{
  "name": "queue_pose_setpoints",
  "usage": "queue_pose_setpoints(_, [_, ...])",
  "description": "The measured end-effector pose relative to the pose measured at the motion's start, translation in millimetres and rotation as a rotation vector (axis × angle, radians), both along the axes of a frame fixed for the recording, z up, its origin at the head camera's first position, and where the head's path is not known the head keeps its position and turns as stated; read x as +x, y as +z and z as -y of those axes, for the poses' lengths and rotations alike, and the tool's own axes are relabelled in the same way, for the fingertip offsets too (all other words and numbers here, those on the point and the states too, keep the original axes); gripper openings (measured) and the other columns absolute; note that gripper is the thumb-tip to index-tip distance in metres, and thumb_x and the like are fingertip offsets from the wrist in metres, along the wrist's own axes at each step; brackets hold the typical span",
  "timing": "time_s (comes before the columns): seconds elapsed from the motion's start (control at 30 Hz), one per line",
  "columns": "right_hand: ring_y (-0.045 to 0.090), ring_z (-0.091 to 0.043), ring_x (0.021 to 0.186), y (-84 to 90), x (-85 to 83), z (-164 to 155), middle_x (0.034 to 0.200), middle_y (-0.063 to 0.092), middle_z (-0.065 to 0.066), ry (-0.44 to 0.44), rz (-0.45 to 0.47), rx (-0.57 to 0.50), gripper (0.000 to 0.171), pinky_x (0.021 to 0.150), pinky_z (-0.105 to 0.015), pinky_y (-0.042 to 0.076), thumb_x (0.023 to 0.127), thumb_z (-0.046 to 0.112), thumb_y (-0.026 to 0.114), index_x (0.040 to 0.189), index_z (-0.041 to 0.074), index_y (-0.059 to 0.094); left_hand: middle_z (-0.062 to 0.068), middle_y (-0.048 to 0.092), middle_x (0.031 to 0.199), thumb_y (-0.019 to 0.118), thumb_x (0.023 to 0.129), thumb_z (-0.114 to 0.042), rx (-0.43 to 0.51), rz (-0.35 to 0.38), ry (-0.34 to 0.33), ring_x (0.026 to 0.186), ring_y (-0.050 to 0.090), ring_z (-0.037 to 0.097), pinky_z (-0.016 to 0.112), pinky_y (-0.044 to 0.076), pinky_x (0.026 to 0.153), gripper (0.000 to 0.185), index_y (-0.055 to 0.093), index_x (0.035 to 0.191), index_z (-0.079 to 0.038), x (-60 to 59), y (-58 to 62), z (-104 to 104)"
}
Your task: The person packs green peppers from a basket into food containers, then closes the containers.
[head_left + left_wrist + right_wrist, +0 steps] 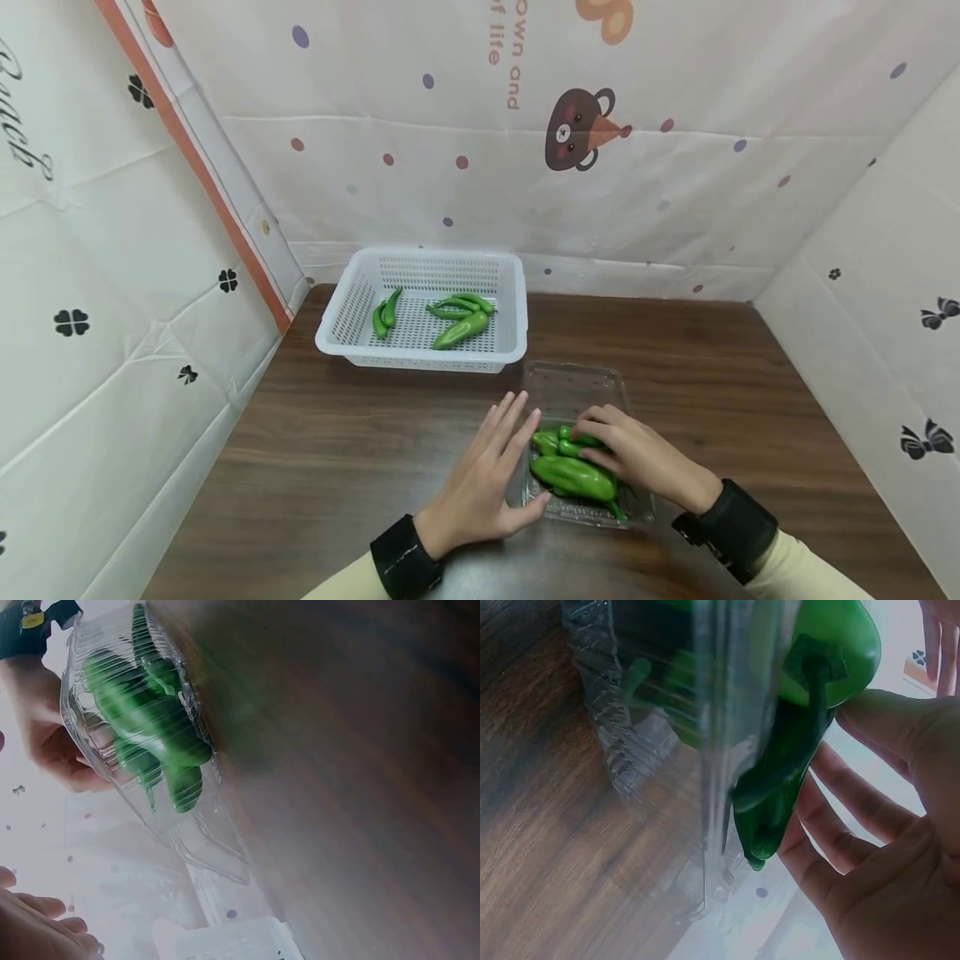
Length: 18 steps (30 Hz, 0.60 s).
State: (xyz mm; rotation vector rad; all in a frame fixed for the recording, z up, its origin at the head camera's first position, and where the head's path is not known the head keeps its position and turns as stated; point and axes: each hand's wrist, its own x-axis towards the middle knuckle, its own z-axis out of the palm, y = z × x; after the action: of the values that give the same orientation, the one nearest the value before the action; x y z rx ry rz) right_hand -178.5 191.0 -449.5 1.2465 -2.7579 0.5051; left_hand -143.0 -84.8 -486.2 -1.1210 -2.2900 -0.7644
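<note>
- Our left hand [480,479] lies flat, fingers straight, against the 9 o'clock side of the clear plastic tray [577,387].
- Our right hand [637,458] pinches a slim green pepper [573,446] inside that tray.
- At 11 o'clock on the wooden surface [360,450], a white basket [352,308] holds more peppers [459,331].

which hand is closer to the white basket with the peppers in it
Left. The left hand lies flat on the table beside the clear tray, straight below the white basket. The right hand is further right, on the peppers in that tray.
</note>
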Motion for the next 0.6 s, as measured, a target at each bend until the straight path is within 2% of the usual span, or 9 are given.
queue_pose_setpoints(0.27, [0.064, -0.017, 0.099, 2.9, -0.3, -0.3, 0.112, 0.065, 0.000, 0.043, -0.031, -0.048, 0.026, 0.078, -0.033, 0.058, 0.088, 0.013, 0.082, 0.112, 0.014, 0.073, 0.021, 0.019, 0.168, 0.074, 0.086, -0.045, -0.024, -0.002, 0.011, 0.154, 0.022, 0.040, 0.060, 0.029, 0.119, 0.099, 0.028, 0.160, 0.001, 3.1, 0.2, -0.5])
queue_pose_setpoints(0.4, [0.064, -0.013, 0.095, 7.7, -4.2, 0.9, 0.108, 0.065, 0.002, 0.053, -0.076, -0.087, 0.024, 0.075, -0.030, 0.058, 0.087, 0.013, 0.082, 0.110, 0.014, 0.073, 0.017, 0.035, 0.163, 0.070, 0.093, -0.040, -0.013, -0.011, 0.003, 0.150, 0.033, 0.035, 0.055, 0.034, 0.118, 0.082, 0.037, 0.157, 0.000, 2.9, -0.3, -1.4])
queue_pose_setpoints(0.5, [0.065, -0.012, 0.092, 14.6, -10.3, 4.7, 0.105, 0.066, 0.002, 0.062, -0.097, -0.115, 0.023, 0.073, -0.027, 0.057, 0.087, 0.011, 0.082, 0.109, 0.013, 0.073, 0.015, 0.056, 0.146, 0.071, 0.095, -0.030, 0.020, -0.028, -0.008, 0.137, 0.052, 0.028, 0.046, 0.043, 0.113, 0.060, 0.054, 0.144, 0.000, -0.1, 0.0, -2.1])
queue_pose_setpoints(0.6, [0.066, -0.013, 0.092, 24.3, -18.9, 12.6, 0.105, 0.067, 0.001, 0.078, -0.105, -0.133, 0.022, 0.073, -0.028, 0.057, 0.089, 0.010, 0.080, 0.110, 0.012, 0.073, 0.009, 0.070, 0.118, 0.074, 0.093, -0.018, 0.058, -0.053, -0.009, 0.112, 0.066, 0.018, 0.029, 0.052, 0.101, 0.031, 0.068, 0.120, -0.004, -5.0, 1.9, -1.1])
